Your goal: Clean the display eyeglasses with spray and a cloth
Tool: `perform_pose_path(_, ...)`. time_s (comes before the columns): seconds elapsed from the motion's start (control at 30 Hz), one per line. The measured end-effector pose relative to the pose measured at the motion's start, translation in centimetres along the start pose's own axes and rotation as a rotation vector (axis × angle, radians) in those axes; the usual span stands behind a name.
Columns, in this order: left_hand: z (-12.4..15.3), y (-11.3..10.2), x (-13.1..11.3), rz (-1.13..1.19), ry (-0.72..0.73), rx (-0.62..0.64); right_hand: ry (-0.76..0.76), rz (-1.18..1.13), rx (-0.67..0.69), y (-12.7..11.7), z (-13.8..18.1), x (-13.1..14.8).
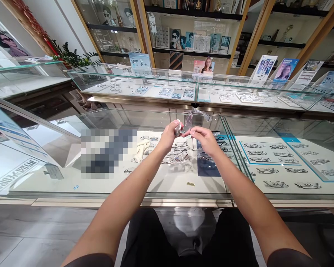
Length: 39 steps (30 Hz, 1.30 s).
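Note:
My left hand (168,136) is wrapped round a small silvery cylinder (177,129) with a pale top; its exact kind is unclear. A finger of this hand reaches across to my right fingertips. My right hand (206,140) pinches a pair of glasses (188,120) above the glass counter. One lens stands upright between the hands, and clear parts of the glasses stick out to the upper right. The pinched part is partly hidden by the fingers. Below the hands, several eyeglass frames (179,152) lie in rows inside the showcase, beside a dark blue mat (207,168).
A cream cloth (141,150) lies left of the hands. Small brass-coloured pieces (190,183) are near the front edge. More frames (267,170) fill the right showcase. A slanted sign (22,137) stands at left. Behind runs another glass showcase (156,91).

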<state>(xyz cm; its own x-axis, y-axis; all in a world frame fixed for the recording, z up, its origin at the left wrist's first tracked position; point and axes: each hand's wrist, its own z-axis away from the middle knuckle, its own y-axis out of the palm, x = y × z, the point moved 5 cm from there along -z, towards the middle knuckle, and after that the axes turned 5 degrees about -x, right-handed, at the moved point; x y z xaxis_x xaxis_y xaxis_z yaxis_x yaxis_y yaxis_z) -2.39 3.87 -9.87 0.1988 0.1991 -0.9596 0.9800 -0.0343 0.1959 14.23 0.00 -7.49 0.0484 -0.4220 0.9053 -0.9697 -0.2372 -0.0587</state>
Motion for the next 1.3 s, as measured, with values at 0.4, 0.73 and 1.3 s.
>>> perform_pose_path(0.4, 0.2, 0.1, -0.4, -0.074, 0.092, 0.054, -0.014, -0.008, 0.022, 0.2, 0.1, -0.1)
perform_pose_path(0.73, 0.6, 0.5, -0.7, -0.153, 0.101, 0.076, 0.023, -0.123, -0.119, -1.4, -0.6, -1.2)
perform_pose_path(1.3, -0.2, -0.3, -0.7, -0.263, 0.173, 0.015, 0.098, -0.253, -0.222, -2.3, -0.6, -0.7)
